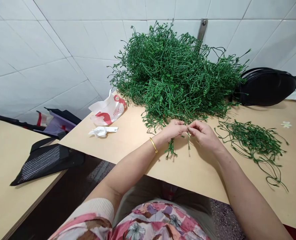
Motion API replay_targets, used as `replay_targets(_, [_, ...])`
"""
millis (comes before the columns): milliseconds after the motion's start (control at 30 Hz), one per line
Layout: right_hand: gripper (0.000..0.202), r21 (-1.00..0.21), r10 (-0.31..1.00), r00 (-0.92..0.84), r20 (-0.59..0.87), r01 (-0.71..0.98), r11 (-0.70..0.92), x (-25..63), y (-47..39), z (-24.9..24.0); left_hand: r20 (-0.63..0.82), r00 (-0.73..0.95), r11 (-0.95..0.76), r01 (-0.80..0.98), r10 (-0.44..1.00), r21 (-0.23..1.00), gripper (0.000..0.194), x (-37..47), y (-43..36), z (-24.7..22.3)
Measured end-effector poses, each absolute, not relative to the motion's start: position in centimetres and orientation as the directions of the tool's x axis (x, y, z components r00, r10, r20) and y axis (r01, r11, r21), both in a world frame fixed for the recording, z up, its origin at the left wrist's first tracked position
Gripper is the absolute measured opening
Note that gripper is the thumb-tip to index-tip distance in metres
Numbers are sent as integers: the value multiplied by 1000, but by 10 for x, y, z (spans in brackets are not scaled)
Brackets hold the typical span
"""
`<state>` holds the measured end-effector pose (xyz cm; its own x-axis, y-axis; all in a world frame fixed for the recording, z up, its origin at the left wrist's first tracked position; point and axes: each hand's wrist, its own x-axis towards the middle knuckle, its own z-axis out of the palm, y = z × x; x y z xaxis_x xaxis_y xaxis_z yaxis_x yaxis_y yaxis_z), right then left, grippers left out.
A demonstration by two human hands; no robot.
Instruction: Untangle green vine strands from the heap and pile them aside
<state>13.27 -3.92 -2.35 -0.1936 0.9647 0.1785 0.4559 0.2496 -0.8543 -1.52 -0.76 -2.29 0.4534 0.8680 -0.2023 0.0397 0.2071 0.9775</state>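
Observation:
My left hand [175,129], with a gold bracelet at the wrist, is closed around several green plastic stems [171,149], whose budded ends hang below it. Fingertip to fingertip with it, my right hand [200,132] pinches one thin green stem [189,141] that dangles between the hands. Just behind both hands rises a big tangled heap of the same green stems [173,73]. To the right of my right hand lies a smaller loose pile of stems [255,138]. My fingers hide the spot where the pinched stem meets the others.
A white and red plastic bag [109,110] and a crumpled white tissue [102,131] lie on the table [132,146] to the left. At the right are a black round bag [269,86] and a small white flower [286,124]. A black mesh bag [45,163] rests on the left table.

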Motion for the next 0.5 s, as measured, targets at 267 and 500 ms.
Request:
replay_targets(267, [11,-593,922,-316,226,706,387,134,-50,-14,-326,525,386,-5,786,923,24,-17,-7,-21])
replay_targets(500, [24,-895,931,-325,166,347,281,140,-47,-12,-345,725,605,-122,596,787,22,-18,-10,-23])
